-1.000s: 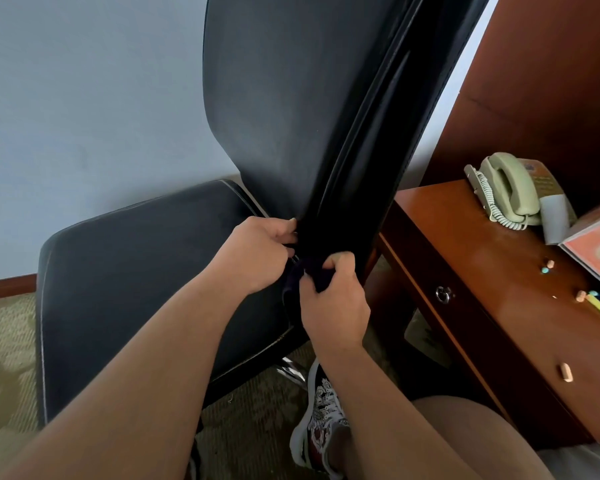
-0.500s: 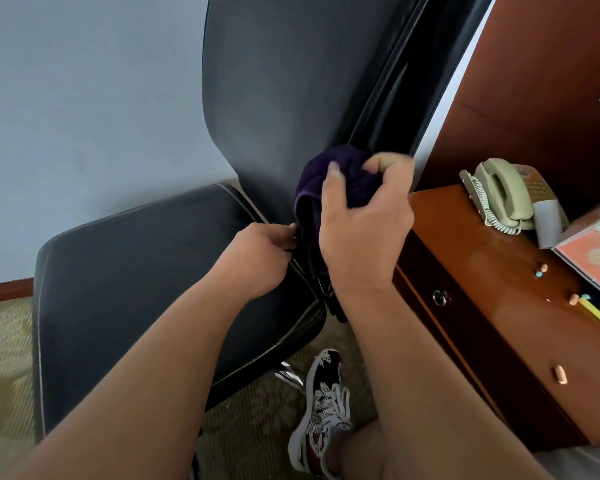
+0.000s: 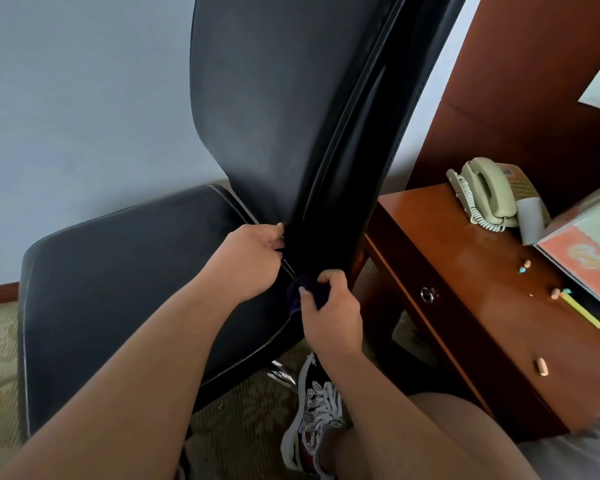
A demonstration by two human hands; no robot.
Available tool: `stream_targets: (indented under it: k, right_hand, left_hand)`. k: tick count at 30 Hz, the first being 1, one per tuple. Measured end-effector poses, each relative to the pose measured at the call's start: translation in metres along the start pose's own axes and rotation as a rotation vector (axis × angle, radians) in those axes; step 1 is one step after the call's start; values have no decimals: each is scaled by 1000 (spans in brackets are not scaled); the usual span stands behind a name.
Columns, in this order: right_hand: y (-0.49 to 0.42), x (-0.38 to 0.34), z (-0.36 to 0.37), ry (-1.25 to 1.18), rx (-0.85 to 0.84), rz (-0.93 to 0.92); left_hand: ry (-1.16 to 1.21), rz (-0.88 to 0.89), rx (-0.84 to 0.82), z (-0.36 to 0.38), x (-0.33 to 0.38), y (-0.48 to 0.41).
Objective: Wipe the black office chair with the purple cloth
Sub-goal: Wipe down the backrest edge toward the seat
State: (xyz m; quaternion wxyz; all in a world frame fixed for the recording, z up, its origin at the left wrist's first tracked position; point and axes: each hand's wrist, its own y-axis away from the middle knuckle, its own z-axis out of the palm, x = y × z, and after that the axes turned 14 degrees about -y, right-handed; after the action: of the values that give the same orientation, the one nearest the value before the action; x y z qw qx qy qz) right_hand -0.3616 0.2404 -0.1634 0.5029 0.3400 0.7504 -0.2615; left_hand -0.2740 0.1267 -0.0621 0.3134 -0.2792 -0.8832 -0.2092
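Note:
The black office chair [image 3: 278, 109] fills the middle of the view, its tall backrest rising above the seat [image 3: 125, 278] at the left. My left hand [image 3: 250, 261] grips the backrest's lower edge where it meets the seat. My right hand [image 3: 329, 313] holds the bunched purple cloth [image 3: 303, 294] against the bottom of the backrest's side edge. Most of the cloth is hidden by my fingers and the dark chair.
A wooden desk [image 3: 465, 306] with a drawer knob [image 3: 427, 294] stands close on the right, carrying a beige phone [image 3: 489, 195], papers and small pegs. My shoe [image 3: 314, 410] and knee sit below on patterned carpet. A pale wall is behind the chair.
My right hand has slid the cloth from partway up the backrest's edge back down to its bottom. My left hand has kept its grip in place.

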Motion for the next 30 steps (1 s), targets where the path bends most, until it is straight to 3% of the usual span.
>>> stream_targets:
  k: [3,7,10,20,30]
  right_hand:
    - [8,3,1,-110,42,-29]
    - [7,3,-6,-255,223,-142]
    - [-1,6,-8,-257,240,-141]
    - [4,33,7,-200,179,303]
    - [3,-6,-7,-502,250,-4]
  left_hand:
    - [8,-17,1,-2,-1,-1]
    - [17,-25,7,-2,-1,1]
    - [26,-18,1,0,0,1]
    - [13,9,30,2,2,4]
    - [7,15,26,-1,3,4]
